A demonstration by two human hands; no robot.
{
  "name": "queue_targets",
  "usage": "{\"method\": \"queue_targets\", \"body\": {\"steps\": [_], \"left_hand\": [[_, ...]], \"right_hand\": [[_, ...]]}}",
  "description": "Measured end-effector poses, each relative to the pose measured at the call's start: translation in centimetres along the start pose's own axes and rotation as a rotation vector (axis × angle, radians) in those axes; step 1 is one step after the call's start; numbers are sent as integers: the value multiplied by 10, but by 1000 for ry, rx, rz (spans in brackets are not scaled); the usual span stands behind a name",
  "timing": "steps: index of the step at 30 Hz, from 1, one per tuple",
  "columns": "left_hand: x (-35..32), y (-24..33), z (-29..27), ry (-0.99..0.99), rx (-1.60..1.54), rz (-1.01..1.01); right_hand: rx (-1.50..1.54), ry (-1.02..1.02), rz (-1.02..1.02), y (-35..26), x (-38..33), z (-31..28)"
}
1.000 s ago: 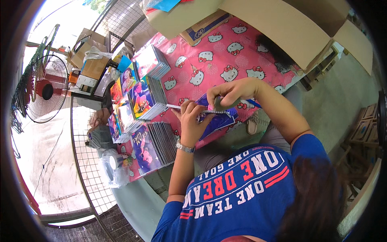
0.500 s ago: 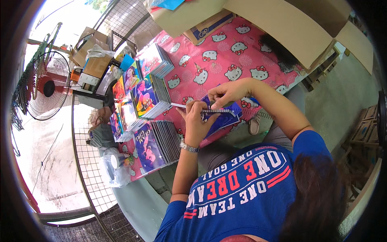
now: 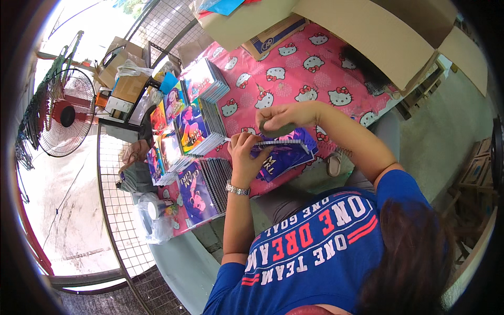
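My left hand (image 3: 245, 157) is closed on a purple notebook (image 3: 279, 164) at the table's near edge, gripping the left end of its bound edge. A dark spiral coil (image 3: 308, 138) runs along that edge, and loose loops stick out past its right end, by my right forearm. Just above the bound edge, my right hand (image 3: 283, 116) is closed with its fingers bent. A dark olive, flat-looking thing (image 3: 279, 131) shows beneath the fingers; its kind is unclear. Left of my hands stand stacks of spiral notebooks (image 3: 197, 191) with colourful covers.
A pink patterned cloth (image 3: 283, 94) covers the table. Cardboard boxes (image 3: 373, 42) stand along its far side. At the left are a plastic bag (image 3: 157, 218), a wire mesh fence (image 3: 118, 210) and a fan (image 3: 65, 115). A foot in a sandal (image 3: 334, 165) shows below the table edge.
My right hand has lifted slightly up and left, off the notebook's bound edge. The notebook has tilted, showing more of its cover. My left hand keeps its grip, shifted slightly left.
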State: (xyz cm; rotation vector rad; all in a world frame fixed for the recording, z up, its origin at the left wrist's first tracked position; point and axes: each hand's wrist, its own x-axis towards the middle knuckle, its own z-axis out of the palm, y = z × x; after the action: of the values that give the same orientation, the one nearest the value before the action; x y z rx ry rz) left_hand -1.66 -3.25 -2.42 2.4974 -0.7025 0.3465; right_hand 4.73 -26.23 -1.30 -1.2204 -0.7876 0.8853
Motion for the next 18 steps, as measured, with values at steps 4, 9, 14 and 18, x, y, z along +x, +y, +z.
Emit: {"method": "queue_targets", "body": {"steps": [4, 9, 14, 18], "left_hand": [[1, 7, 5, -21, 9, 12], [-2, 15, 14, 27, -42, -14], [-2, 17, 12, 31, -95, -70], [2, 11, 5, 40, -89, -45]], "right_hand": [[-8, -33, 71, -2, -5, 1], [-57, 22, 44, -2, -18, 8], [299, -77, -204, -1, -20, 9], [-45, 59, 84, 4, -5, -5]]}}
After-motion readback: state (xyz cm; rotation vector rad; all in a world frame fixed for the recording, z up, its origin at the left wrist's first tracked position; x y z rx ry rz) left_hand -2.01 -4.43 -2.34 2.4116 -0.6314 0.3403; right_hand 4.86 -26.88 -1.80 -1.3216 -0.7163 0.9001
